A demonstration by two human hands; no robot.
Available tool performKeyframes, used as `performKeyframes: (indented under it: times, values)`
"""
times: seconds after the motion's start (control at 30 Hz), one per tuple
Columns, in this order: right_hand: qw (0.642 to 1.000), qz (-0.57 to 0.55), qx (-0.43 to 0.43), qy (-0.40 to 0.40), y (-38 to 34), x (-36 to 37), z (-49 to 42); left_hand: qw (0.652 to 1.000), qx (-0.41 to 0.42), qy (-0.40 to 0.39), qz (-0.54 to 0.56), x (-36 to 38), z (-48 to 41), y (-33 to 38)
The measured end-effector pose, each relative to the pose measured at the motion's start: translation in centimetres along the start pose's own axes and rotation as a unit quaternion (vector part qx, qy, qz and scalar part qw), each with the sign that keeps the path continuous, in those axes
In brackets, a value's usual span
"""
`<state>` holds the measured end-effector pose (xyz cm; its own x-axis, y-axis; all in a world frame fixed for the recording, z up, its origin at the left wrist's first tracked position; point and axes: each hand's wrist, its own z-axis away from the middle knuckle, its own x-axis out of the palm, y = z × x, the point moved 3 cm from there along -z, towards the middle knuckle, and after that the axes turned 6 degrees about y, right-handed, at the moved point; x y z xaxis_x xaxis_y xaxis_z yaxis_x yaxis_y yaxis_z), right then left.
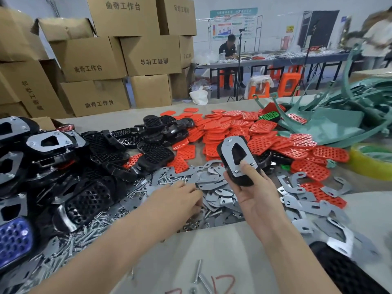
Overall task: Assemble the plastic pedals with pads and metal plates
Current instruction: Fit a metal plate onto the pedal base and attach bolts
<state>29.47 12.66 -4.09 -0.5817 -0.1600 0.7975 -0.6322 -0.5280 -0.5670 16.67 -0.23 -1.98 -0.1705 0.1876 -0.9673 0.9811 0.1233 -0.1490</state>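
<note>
Black pedal (238,154), perhaps 3 screws (229,140), in right hand (258,198)

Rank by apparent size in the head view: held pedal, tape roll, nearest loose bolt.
1. held pedal and tape roll: about alike; the frame edge cuts the roll
2. loose bolt

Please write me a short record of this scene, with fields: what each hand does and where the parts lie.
right hand: holds a black pedal, thumb on its metal plate
left hand: down among loose plates and screws; hold unclear
red pads: heap behind the held pedal
black pedals: heap at left
tape roll: right edge
</note>
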Motion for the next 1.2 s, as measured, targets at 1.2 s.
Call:
performKeyframes:
  times: [1.2]
  values:
    - [0.990, 0.118, 0.048, -0.054, 3.4, 2.2, 1.8, 0.977, -0.073, 0.078, 0.185, -1.9, 13.6, -1.4]
